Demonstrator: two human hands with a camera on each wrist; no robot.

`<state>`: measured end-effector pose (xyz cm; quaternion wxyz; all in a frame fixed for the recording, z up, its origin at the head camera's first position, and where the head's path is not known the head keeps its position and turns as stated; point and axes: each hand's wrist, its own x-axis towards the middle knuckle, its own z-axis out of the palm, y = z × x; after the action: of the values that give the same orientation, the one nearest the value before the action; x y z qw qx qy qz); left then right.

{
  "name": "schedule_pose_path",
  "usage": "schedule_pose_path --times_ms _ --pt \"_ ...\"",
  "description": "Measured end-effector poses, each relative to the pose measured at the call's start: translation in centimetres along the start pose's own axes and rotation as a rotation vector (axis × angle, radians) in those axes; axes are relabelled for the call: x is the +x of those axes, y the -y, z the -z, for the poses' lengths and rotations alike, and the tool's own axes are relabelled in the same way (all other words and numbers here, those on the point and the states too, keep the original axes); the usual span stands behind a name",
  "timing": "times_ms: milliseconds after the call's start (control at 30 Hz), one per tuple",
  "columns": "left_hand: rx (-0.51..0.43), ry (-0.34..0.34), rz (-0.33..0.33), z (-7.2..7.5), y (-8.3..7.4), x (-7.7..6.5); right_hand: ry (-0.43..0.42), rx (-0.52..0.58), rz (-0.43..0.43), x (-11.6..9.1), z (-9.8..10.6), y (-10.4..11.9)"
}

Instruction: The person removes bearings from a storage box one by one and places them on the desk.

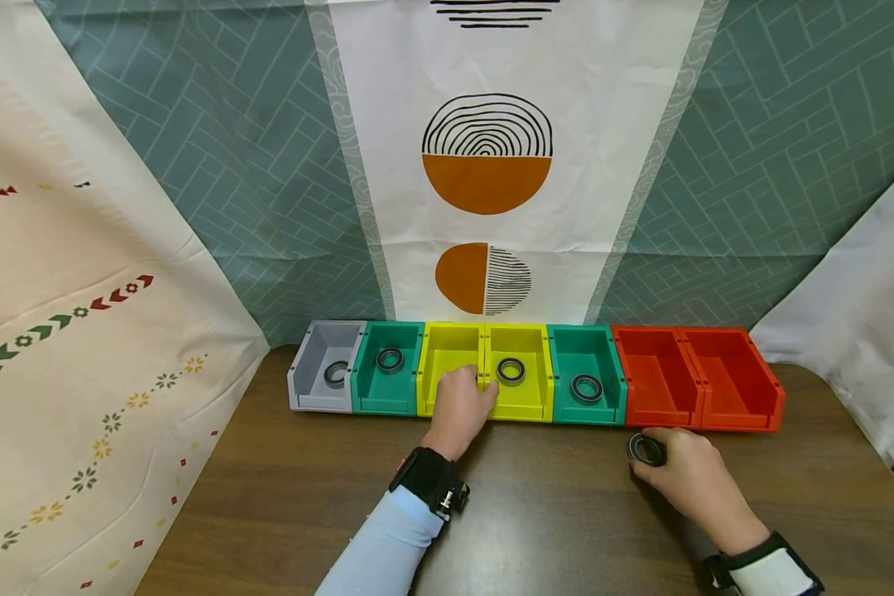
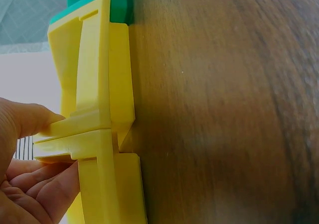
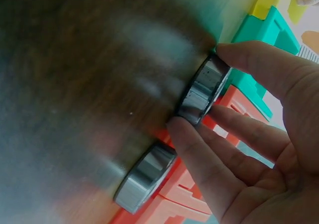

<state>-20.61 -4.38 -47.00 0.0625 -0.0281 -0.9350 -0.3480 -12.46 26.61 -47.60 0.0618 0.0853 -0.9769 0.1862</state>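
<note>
Bearing (image 3: 206,87), a metal ring with a dark-edged face, is pinched between the thumb and fingers of the right hand (image 1: 689,472), just in front of the left red bin (image 1: 651,364); whether it touches the wooden tabletop (image 1: 544,513) cannot be told. Close by, a second bearing (image 3: 144,179) shows in the right wrist view, near the red bins, while the head view does not reveal it.

The left hand (image 1: 462,406) has its thumb on one side and its fingers on the other of the adjoining walls of the left yellow bin (image 1: 450,352) and right yellow bin (image 1: 517,338), clamped on them.

From left to right, the joined row runs grey bin (image 1: 333,343), left teal bin (image 1: 387,397), the two yellow, right teal bin (image 1: 581,352), the left red and right red bin (image 1: 723,368). One bearing lies in each of the grey, left teal, right yellow and right teal bins.

On the left wrist, a black strap (image 1: 423,476) bears a small red marking, too tiny to read. Behind the row, a white cloth panel (image 1: 603,83) carries printed black lines and orange half-circles.
</note>
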Motion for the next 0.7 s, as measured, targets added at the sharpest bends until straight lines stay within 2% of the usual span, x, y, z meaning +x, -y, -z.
schedule_pose_path --times_ms 300,567,700 --pt "-0.006 -0.004 -0.007 0.1 -0.1 0.0 0.016 -0.053 -0.014 0.4 1.5 0.8" --pt "-0.004 0.008 0.005 0.1 -0.1 0.0 -0.147 -0.029 0.072 1.6 2.9 2.7" --pt "-0.011 0.013 0.015 0.1 -0.1 -0.1 -0.183 -0.005 0.101 2.6 3.0 4.0"
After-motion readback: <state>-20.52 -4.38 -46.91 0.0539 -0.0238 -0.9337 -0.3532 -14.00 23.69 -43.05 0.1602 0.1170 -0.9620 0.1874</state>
